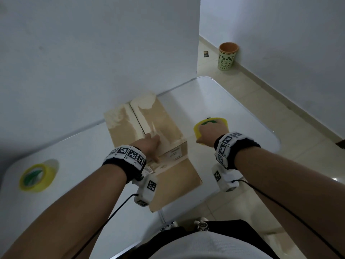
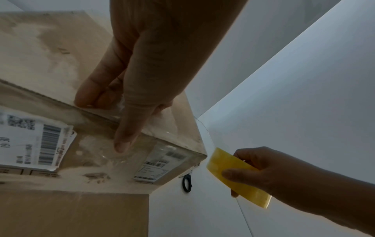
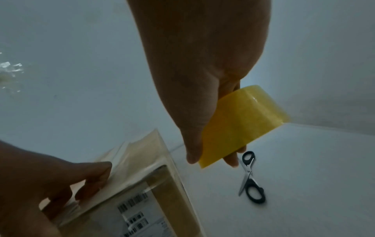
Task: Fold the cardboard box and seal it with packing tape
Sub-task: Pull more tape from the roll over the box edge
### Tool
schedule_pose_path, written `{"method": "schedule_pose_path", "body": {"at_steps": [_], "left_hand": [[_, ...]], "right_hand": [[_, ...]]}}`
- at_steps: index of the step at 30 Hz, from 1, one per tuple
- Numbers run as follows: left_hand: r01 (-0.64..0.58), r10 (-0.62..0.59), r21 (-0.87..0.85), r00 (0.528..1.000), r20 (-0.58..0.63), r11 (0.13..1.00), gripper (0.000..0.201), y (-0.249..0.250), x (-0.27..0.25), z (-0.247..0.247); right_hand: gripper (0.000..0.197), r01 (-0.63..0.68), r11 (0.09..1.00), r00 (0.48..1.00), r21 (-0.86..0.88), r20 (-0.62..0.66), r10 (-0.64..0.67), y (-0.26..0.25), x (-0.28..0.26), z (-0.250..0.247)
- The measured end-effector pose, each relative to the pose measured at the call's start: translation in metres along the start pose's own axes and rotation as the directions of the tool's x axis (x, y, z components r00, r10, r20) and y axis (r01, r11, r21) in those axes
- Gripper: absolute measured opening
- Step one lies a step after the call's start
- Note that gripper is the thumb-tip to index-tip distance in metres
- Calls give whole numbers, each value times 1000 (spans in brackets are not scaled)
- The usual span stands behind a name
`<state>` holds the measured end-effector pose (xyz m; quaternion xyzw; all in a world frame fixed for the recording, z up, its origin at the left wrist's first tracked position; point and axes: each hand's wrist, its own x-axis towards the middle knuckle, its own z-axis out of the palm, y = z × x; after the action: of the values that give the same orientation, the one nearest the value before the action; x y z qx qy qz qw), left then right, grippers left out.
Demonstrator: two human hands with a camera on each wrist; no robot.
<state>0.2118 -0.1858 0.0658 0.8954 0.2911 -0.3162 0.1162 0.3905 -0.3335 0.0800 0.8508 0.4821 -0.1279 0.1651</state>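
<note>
A brown cardboard box [image 1: 158, 118] stands on the white table [image 1: 214, 101] against the wall, its top flaps closed and one flap [image 1: 177, 186] lying flat toward me. My left hand [image 1: 155, 146] presses on the near top edge, fingers [image 3: 95, 174] flat on top, thumb [image 2: 125, 136] down the front face over glossy clear tape [image 2: 162, 128]. To the right of the box, my right hand [image 1: 207, 131] grips a yellow tape roll [image 3: 239, 121] just above the table. The left hand [image 2: 105, 125] and the roll [image 2: 237, 178] show in the left wrist view.
Black-handled scissors [image 3: 250, 178] lie on the table under the right hand. A second yellow tape roll [image 1: 36, 176] sits at the table's left end. Shipping labels [image 2: 34, 141] cover the box front. A waste bin [image 1: 227, 56] stands on the floor beyond the table's rounded right edge.
</note>
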Motion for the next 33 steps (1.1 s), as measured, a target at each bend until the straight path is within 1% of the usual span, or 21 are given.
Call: {"method": "schedule_pose_path", "body": {"at_steps": [2, 6, 12, 16, 18, 19, 21, 22, 23, 25, 26, 27, 28, 30, 31, 33], "left_hand": [[1, -1, -15, 1000, 4, 1000, 65, -1, 0, 1], [0, 0, -19, 1000, 3, 1000, 64, -2, 1, 1], [-12, 12, -22, 1000, -6, 1000, 67, -4, 1, 5], [-35, 34, -24, 999, -10, 999, 66, -4, -1, 2], [-25, 25, -13, 1000, 1, 1000, 67, -2, -2, 2], [-16, 16, 4, 1000, 14, 1000, 69, -1, -2, 1], [-8, 5, 91, 999, 32, 996, 79, 6, -2, -8], [-19, 17, 135, 1000, 13, 991, 81, 13, 1, -16], [-53, 59, 150, 998, -35, 987, 80, 21, 6, -26], [-195, 206, 81, 967, -149, 977, 71, 43, 21, -42], [-263, 265, 37, 949, -168, 964, 69, 53, 29, -47], [-298, 298, 22, 943, -149, 954, 71, 63, 37, -49], [-299, 301, 34, 948, -107, 954, 74, 69, 45, -50], [-242, 248, 116, 968, -33, 963, 71, 71, 56, -49], [-223, 229, 157, 973, -19, 962, 69, 69, 60, -48], [-230, 237, 173, 971, -20, 958, 67, 64, 64, -47]], "right_hand": [[45, -5, 1000, 1000, -11, 3, 5, 0, 5, 4], [45, -3, 1000, 1000, -30, -26, 2, 1, 9, 5], [48, 2, 1000, 1000, -31, -4, -2, -7, 22, 2], [36, 34, 999, 999, -16, 37, -33, -15, 34, 2], [36, 52, 999, 997, -11, 60, -51, -18, 37, 2], [36, 63, 998, 997, -21, 55, -62, -17, 38, 2], [31, 90, 995, 995, -42, 38, -88, -14, 40, 2], [30, 97, 994, 995, -42, 32, -96, -12, 41, 1], [29, 104, 994, 994, -36, 26, -103, -11, 41, 0], [30, 117, 993, 993, -17, 14, -117, -9, 41, -3], [30, 119, 993, 993, -10, 19, -119, -9, 42, -3], [30, 115, 993, 993, -7, 32, -115, -8, 43, -5], [32, 107, 994, 993, -6, 52, -106, -6, 43, -5], [34, 88, 996, 990, -7, 108, -86, -2, 43, -6], [35, 78, 997, 988, -9, 134, -76, -1, 43, -7], [40, 49, 999, 983, 21, 175, -52, 1, 41, -5]]}}
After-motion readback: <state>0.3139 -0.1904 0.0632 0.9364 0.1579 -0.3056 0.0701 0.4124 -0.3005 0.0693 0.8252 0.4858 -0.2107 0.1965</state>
